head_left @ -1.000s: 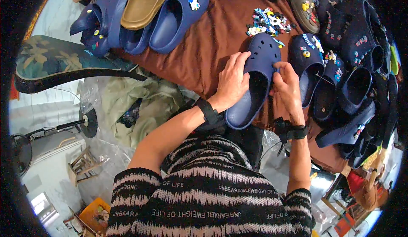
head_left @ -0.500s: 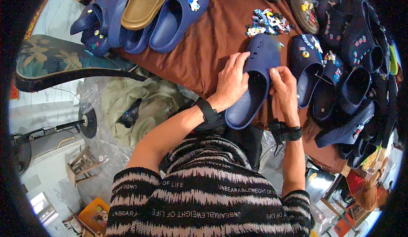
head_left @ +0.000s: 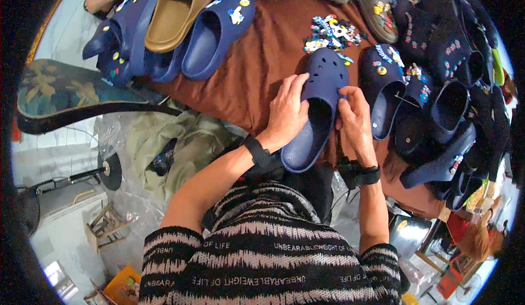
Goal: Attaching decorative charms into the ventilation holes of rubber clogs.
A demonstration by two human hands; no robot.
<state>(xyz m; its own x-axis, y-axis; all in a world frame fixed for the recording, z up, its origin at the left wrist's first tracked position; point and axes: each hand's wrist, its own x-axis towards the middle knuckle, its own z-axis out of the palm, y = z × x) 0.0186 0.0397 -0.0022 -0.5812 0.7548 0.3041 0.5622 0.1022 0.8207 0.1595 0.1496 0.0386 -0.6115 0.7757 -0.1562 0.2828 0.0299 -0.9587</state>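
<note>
left hand (head_left: pixel 285 113) still gripping navy clog (head_left: pixel 317 108) at table's near edge | right hand (head_left: pixel 355 120) is sliding up, pinching its side, maybe a charm

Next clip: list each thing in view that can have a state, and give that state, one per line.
left hand: flat on the plain navy clog's left side, gripping it
right hand: fingers pinching at the clog's right edge
plain navy clog: lying sole down, no charms visible
charm pile: loose on the brown cloth
tan clog: lying opening up

Bright, sharp ctr; fisheye-warped, dark rim
</note>
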